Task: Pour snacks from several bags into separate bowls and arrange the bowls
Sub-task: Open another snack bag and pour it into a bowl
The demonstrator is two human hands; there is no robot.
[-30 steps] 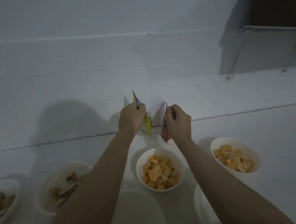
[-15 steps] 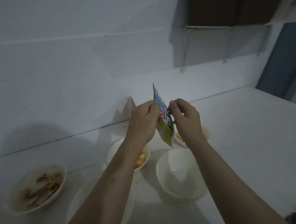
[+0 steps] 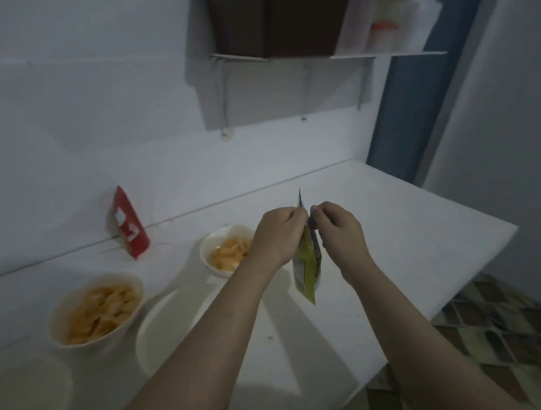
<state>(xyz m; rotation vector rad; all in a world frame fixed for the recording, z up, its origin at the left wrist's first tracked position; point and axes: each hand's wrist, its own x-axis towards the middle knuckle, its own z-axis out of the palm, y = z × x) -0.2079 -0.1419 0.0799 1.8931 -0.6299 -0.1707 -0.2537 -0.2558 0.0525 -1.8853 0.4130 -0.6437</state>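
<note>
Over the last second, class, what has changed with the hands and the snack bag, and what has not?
The left hand and right hand closed together on the snack bag top; the bag now hangs edge-on. The head camera swung right. Both hands' grip on the bag stayed.

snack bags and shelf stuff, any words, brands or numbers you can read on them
Nothing can be read.
Red bag by the wall: white marks, too blurred to read.
Yellow-green bag pinched at its top by the left hand and right hand: print blurred, seen nearly edge-on.
Items on the shelf: no legible labels.
</note>
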